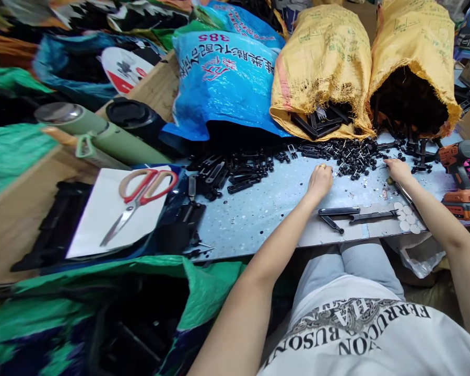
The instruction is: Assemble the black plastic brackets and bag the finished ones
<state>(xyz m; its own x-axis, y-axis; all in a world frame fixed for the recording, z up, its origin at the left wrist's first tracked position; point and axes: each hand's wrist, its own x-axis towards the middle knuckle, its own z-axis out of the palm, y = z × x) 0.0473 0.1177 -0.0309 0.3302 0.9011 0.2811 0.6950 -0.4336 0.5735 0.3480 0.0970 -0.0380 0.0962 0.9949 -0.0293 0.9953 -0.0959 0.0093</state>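
At lower left, nearest the viewer, an open green sack contains dark parts. Along the near edge of the table lie several black strips, with a cluster of white discs just beside them. A metal rod slants next to the right forearm. To the left, red-handled scissors lie on white paper. The left hand, fingers curled, is just left of a heap of black-headed screws; whether it holds anything cannot be told. The right hand, fingers drawn together, is at the heap's right side; its grip is likewise unclear. A power drill stands farther right. Beyond the heap are a blue sack and two yellow sacks.
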